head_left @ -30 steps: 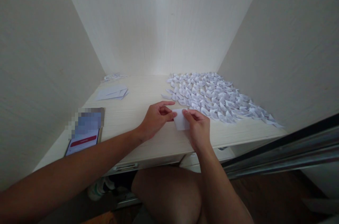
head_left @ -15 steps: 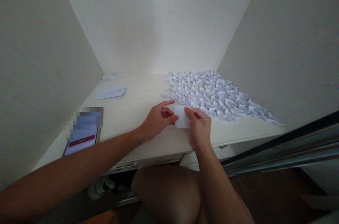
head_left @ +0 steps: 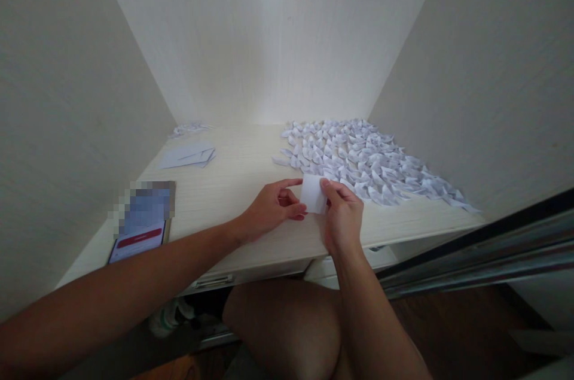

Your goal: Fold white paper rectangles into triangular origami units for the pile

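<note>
A small, roughly square piece of white paper (head_left: 313, 194) is held up just above the front part of the desk. My right hand (head_left: 345, 212) pinches its right side, the thumb lying on the face toward me. At the left edge, my left hand (head_left: 273, 206) grips the same paper, index fingertip near the upper corner and thumb near the lower one. Fingers behind the sheet are hidden. Just beyond my right hand lie many small folded white paper pieces (head_left: 359, 158), pointed at the ends and spread over the right side of the desk.
Flat white paper sheets (head_left: 186, 155) lie at the left, with a small heap of white paper scraps (head_left: 191, 128) behind them. A phone (head_left: 141, 230), partly blurred out, rests near the left front. Walls enclose the desk (head_left: 237, 176) on three sides.
Both hands and the paper have shifted slightly right and up, and the paper is now a little tilted. My left index fingertip has come against the paper's upper left corner.
</note>
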Demonstrator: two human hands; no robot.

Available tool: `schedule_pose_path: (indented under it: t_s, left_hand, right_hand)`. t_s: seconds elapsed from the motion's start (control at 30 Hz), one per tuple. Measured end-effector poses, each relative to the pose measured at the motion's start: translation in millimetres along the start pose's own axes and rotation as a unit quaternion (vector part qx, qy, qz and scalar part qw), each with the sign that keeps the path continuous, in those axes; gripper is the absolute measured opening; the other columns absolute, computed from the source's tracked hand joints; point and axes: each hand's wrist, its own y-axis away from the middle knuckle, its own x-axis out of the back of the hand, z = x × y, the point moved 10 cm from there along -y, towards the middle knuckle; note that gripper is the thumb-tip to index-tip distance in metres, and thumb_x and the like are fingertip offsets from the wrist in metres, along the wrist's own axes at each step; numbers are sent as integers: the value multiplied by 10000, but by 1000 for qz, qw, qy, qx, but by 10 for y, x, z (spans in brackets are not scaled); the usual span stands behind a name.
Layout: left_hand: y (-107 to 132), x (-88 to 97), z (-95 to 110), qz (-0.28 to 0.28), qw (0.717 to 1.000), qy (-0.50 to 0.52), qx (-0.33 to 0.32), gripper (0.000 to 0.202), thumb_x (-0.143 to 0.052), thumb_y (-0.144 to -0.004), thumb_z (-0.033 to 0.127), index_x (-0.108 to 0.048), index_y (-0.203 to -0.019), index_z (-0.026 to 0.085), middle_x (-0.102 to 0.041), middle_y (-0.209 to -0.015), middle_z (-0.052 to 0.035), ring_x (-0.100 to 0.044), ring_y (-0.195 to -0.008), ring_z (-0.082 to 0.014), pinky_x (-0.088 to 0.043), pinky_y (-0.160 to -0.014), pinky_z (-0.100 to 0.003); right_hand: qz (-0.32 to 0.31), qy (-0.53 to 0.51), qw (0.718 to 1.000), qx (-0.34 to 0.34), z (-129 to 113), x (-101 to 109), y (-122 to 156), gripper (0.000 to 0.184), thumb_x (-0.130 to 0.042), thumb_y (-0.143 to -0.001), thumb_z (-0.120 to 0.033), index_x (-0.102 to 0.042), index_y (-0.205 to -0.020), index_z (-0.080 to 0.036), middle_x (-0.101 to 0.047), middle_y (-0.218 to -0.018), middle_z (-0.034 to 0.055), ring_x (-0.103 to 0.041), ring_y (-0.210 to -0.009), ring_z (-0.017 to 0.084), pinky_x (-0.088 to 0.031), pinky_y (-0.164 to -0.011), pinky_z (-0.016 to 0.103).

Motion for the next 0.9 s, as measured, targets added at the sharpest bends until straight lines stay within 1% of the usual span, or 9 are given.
schedule_pose_path:
  t_s: [0.13,0.23,0.4,0.53,0.63,0.7,0.77,0.8,0.9]
  left_hand:
    - [-18,-26,-32,-18,1000,-9,1,721,-934,-659,229,-605,-1286,93,-706,-676,-1,-748,-679,-199,-635,-743,-367]
    - [-32,-10,-28,-15,1000,-1,-12,680,-936,-655,253,-613,-1235,104,-711,-686,-1,-750,-676,-196,-632,-732,-357]
    - [-46,-21,-14,-33,999,-24,-9,647,-929,-657,266,-610,-1194,99,-723,-687,-17,-742,-667,-187,-621,-706,-331]
    - [-60,-8,-7,-35,998,-41,-23,571,-915,-674,275,-603,-1129,127,-699,-660,3,-736,-658,-186,-620,-704,-336]
    - [-42,-1,57,-29,995,-63,-76,555,-891,-699,259,-547,-1128,181,-705,-774,5,-736,-701,-173,-619,-689,-314]
    - [0,-28,142,-35,986,-108,-124,607,-865,-714,208,-525,-1217,218,-722,-958,-36,-742,-778,-168,-613,-689,-282]
    - [58,-79,247,-47,967,-183,-173,626,-817,-746,157,-546,-1304,242,-715,-1110,-77,-745,-875,-178,-616,-714,-270]
    - [89,-110,301,-53,953,-224,-198,575,-786,-770,145,-588,-1301,239,-713,-1142,-90,-742,-914,-187,-622,-734,-275]
    - [161,-187,419,-74,913,-306,-259,354,-740,-822,165,-729,-1172,212,-722,-1166,-110,-732,-964,-206,-645,-793,-318]
  right_hand:
    - [1,11,1000,4,24,12,-18,258,-819,-663,-445,-726,-681,-205,-664,-666,-7,-540,-663,163,-414,-644,305]
    - [1,3,1000,2,49,24,-35,275,-833,-647,-448,-719,-679,-200,-669,-671,-4,-542,-663,162,-413,-643,303]
    - [2,-4,1000,-3,63,34,-39,269,-842,-642,-432,-713,-678,-199,-661,-660,-11,-531,-653,154,-413,-647,299]
    - [-10,10,1000,1,56,13,-44,292,-830,-654,-464,-710,-677,-198,-652,-651,-9,-517,-638,153,-398,-625,298]
    - [0,-8,1000,-1,67,48,-70,291,-847,-632,-450,-710,-674,-197,-643,-643,-23,-503,-624,142,-382,-619,290]
    - [3,-18,1000,-7,82,72,-89,295,-851,-625,-448,-701,-674,-199,-636,-634,-30,-501,-615,141,-379,-617,291]
    - [-6,-15,1000,-16,91,72,-102,297,-842,-636,-455,-690,-674,-202,-624,-621,-32,-502,-606,146,-381,-620,298]
    - [-13,-10,1000,-19,93,66,-105,297,-837,-642,-457,-684,-672,-204,-617,-615,-34,-502,-601,148,-381,-619,301]
    - [-27,-5,999,-32,95,55,-100,294,-836,-646,-451,-671,-661,-208,-603,-607,-34,-494,-590,148,-373,-601,303]
